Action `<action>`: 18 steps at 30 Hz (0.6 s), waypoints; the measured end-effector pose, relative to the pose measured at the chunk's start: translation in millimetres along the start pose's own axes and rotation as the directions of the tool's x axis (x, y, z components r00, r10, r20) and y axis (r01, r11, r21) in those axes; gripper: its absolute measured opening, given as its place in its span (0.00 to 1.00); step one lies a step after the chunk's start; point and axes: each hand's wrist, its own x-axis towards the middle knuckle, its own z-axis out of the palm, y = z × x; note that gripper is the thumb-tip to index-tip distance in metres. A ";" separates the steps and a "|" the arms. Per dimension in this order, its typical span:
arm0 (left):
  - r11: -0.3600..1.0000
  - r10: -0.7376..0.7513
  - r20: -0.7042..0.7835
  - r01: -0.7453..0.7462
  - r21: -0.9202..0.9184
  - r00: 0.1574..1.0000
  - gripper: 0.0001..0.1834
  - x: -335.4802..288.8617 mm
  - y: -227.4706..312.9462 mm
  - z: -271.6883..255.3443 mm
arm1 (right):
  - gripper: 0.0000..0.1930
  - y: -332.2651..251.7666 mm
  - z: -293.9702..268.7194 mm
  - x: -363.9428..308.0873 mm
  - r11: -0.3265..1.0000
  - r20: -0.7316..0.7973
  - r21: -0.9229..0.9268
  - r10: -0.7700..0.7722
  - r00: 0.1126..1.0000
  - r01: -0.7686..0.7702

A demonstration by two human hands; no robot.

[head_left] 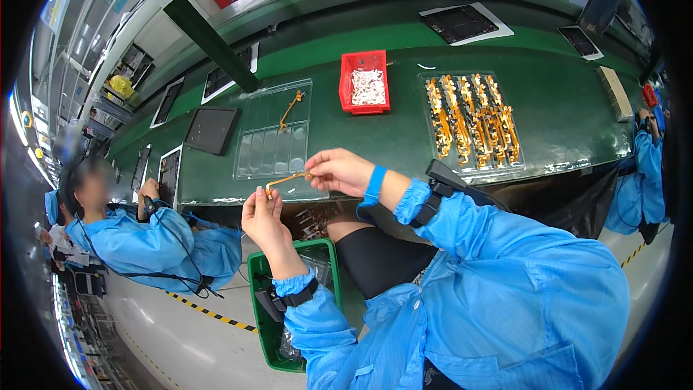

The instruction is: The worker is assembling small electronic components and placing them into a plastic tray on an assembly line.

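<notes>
Ribbon cable (287,178), thin and bent, is clamped between fingers of left hand (266,222) and right hand (342,172); red plastic bin (367,109) holds white pieces (368,87).

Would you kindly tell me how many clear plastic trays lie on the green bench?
2: the left tray, left of the red bin, holding an orange strip; the right tray, full of orange parts. More may be stacked beneath.

On the surface (563,119), pieces (368,87) are held in the bin (367,109). To its left, a tray (254,149) is placed; to its right, cables (445,128) are lined up in a second tray (462,171). Before it, leftward, a single cable (287,178) is held.
</notes>
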 end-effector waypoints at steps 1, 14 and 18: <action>1.000 -0.018 -0.016 0.018 -0.011 1.000 0.07 5.8 -3.9 -1.8 | 0.09 -3.9 2.3 10.4 0.988 -0.092 -0.144 -0.075 0.993 0.062; 0.980 -0.180 -0.046 0.183 0.080 0.983 0.09 25.2 -65.4 6.9 | 0.14 -41.2 -19.3 128.8 -0.048 0.068 -0.998 -0.482 0.874 0.052; 0.971 -0.148 -0.040 0.153 0.186 0.988 0.07 18.1 -65.8 11.6 | 0.12 -50.0 -27.5 133.6 -0.086 0.092 -0.994 -0.315 0.945 0.068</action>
